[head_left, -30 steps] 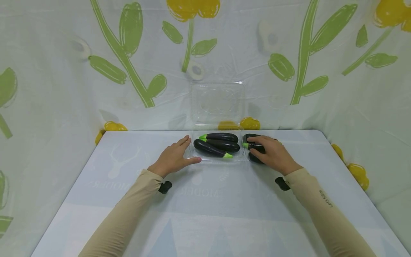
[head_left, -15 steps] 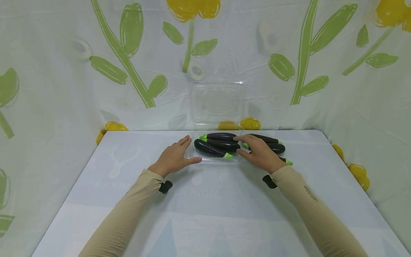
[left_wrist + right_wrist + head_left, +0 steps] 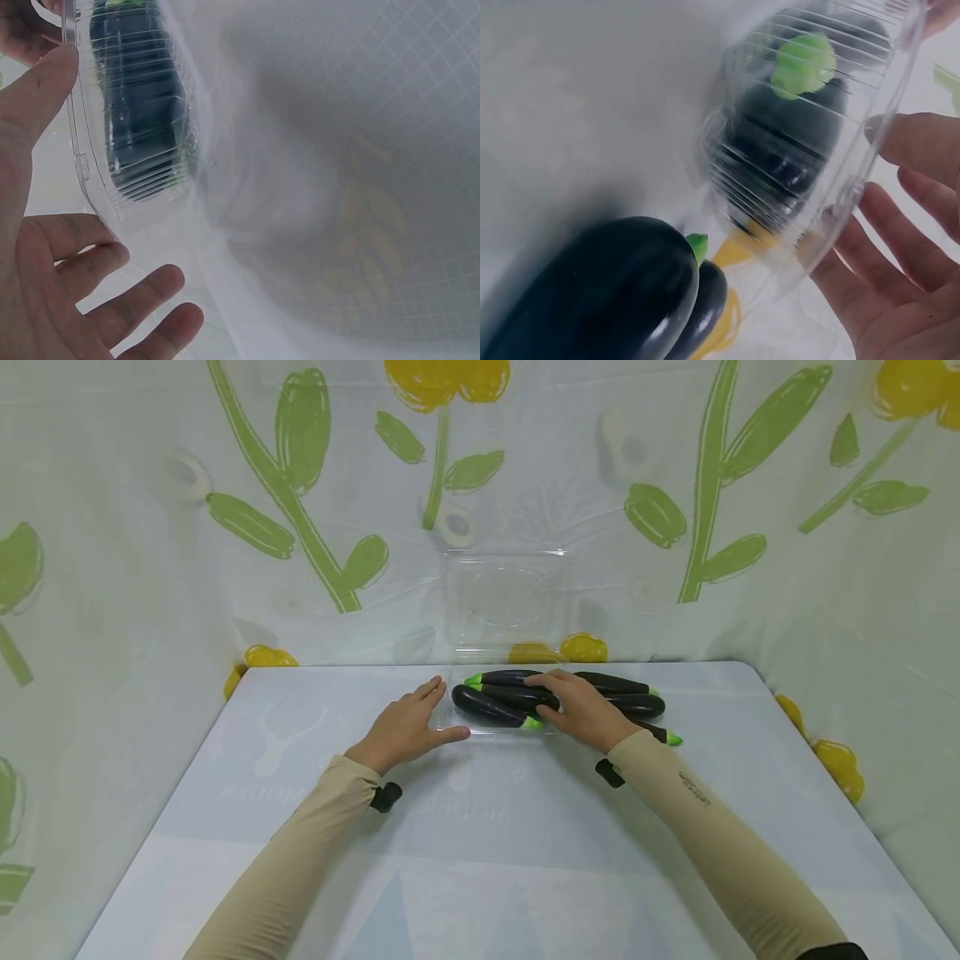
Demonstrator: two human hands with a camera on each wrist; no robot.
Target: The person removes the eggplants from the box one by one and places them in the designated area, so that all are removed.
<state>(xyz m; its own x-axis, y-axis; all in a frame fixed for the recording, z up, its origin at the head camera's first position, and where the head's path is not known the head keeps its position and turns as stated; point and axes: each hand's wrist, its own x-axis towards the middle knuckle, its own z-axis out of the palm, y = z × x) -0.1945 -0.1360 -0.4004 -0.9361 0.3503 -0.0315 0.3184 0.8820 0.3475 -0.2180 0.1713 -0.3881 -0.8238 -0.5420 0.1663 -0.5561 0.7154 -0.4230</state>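
A hinged clear plastic clamshell box (image 3: 491,732) lies at the table's back, its lid (image 3: 508,597) raised behind it. Inside are three dark eggplants (image 3: 487,706) with green stem ends. At the box's left side, my left hand (image 3: 405,722) has its thumb and fingers spread; the left wrist view shows the thumb touching the rim (image 3: 81,169). My right hand (image 3: 581,710) reaches over the right side, partly covering the eggplants. In the right wrist view its extended fingers (image 3: 885,262) lie along the box's rim.
Three more eggplants (image 3: 637,705) lie on the table right of the box, partly behind my right hand. The white table (image 3: 480,893) extends toward me. A flower-printed curtain (image 3: 540,468) hangs behind the box and at both sides.
My right hand has moved left from the loose eggplants to the box's right side, uncovering more of them. My left hand stays in place.
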